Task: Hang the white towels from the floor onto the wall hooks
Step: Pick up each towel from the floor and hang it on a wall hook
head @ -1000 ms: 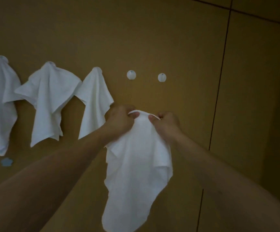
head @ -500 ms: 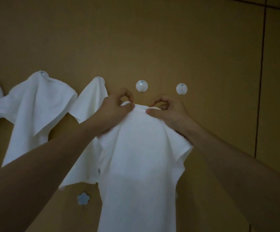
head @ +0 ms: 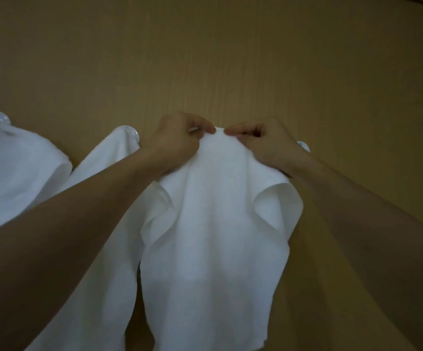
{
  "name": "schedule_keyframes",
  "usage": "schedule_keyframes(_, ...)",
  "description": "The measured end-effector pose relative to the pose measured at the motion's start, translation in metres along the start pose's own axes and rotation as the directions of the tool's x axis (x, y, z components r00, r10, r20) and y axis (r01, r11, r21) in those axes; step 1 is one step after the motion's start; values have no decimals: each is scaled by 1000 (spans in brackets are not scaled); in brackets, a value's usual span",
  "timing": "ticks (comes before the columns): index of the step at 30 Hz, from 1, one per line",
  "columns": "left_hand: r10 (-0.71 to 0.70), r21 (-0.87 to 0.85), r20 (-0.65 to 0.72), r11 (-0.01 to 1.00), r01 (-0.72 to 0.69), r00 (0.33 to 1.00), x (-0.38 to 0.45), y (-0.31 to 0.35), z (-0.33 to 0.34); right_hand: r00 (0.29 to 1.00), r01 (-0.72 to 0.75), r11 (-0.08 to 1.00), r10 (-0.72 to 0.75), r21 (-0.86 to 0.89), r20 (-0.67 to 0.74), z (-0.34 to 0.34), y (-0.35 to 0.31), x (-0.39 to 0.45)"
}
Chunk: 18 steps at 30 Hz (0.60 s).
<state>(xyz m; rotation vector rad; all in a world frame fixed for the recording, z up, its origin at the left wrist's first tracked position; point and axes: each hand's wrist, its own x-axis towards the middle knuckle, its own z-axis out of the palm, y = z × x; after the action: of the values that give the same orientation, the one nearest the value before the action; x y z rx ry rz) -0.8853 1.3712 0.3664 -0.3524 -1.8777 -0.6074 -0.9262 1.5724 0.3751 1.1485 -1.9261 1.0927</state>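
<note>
- White towel point(head: 213, 224) up against the tan wood-grain wall point(head: 230, 59), its top edge bunched into a peak between both hands, the rest hanging down.
- Left hand point(head: 177, 145) pinches the top edge, thumb and forefinger curled tight on the cloth.
- Right hand point(head: 263, 145) does the same just beside it, fingertips almost meeting the left's.
- Round white hook point(head: 304, 146) peeks out behind the right wrist.
- Toward the wall's left edge, two more white towels: hung towel point(head: 109, 160) and far-left towel point(head: 15, 173), each draped from its own hook.
</note>
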Motion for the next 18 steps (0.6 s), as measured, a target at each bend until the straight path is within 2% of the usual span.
schedule_keyframes(4,70,153,6,986,-70,998,1,-11,10,998,-24,999,22,-33,-53,11,15,9)
schedule_keyframes(7,84,120,-24,990,-81,996,-10,-13,20,994,-5,999,10,49,-107,24,29,3)
schedule_keyframes(12,-131,-54,19,990,132,991,-23,1,31,991,-41,999,42,10,-130,44,27,-1)
schedule_keyframes(14,-156,-112,26,981,157,987,-31,7,32,989,-41,999,38,-21,-145,48,24,-11)
schedule_keyframes(15,-128,-77,7,989,128,992,-37,8,33,989,-35,997,24,-72,-148,50,23,-21)
schedule_keyframes(18,-15,255,-4,967,15,1000,-65,6,34,994,27,974,-50,-225,-97,60,22,-60)
